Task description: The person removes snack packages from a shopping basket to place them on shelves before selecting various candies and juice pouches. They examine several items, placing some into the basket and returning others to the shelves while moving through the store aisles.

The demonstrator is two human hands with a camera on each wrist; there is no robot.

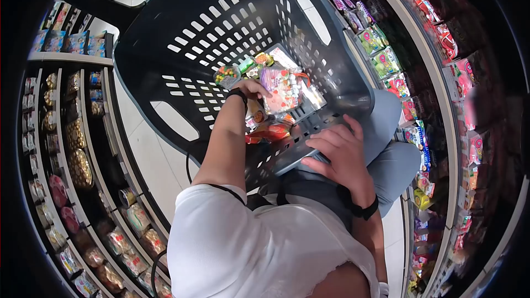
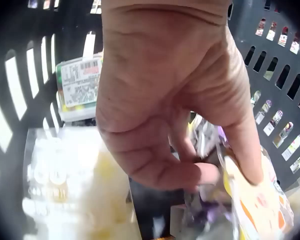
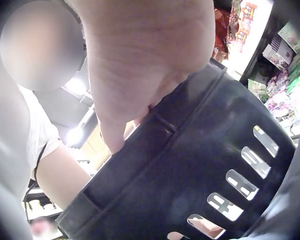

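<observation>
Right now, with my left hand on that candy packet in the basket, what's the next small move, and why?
Probably loosen the left hand and lift it out. Its fingers pinch the candy packet, which seems to rest on other packets in the basket, and the right hand grips the near rim.

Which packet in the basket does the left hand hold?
The pink-and-purple bag: the left hand pinches its edge; the orange packet lies untouched.
</observation>
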